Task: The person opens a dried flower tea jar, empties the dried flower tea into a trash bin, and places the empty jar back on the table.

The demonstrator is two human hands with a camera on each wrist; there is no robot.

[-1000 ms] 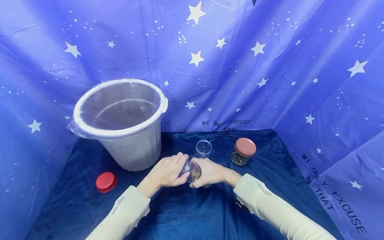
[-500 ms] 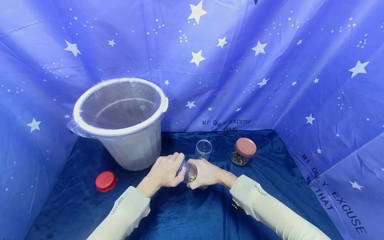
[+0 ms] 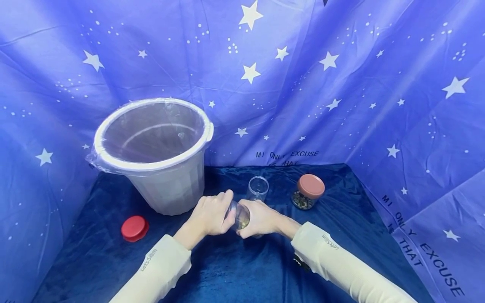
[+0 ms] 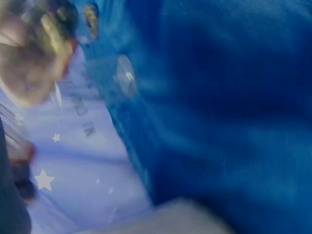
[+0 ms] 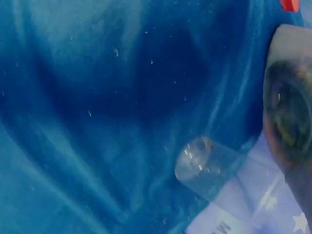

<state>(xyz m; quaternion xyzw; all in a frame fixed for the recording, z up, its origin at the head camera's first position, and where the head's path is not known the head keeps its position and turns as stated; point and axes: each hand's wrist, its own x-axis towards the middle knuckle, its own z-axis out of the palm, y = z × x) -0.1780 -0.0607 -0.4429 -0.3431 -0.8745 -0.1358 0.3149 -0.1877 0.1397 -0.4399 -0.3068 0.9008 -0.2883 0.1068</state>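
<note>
A clear jar (image 3: 241, 217) with dried, greenish-brown bits inside lies tilted between both hands at the middle of the head view. My left hand (image 3: 213, 216) grips its ridged neck end; whether a lid sits under those fingers is hidden. Fingers of my right hand (image 3: 262, 219) curl round the body near the base. In the right wrist view the jar's base (image 5: 291, 109) shows dark and greenish at the right edge. The left wrist view is blurred, with the jar's contents (image 4: 52, 31) at upper left. Something small is mostly hidden below the right hand.
Behind the hands stands an uncovered clear jar (image 3: 258, 189). Right of it is a jar with a pink lid (image 3: 310, 186) and dark dried contents. A red lid (image 3: 134, 228) lies left. The white bin (image 3: 172, 189), lined with clear plastic, stands at back left on blue cloth (image 3: 235, 269).
Both hands and the jar have shifted slightly left. The right hand has turned a little with the jar's body. Other objects have stayed put.
</note>
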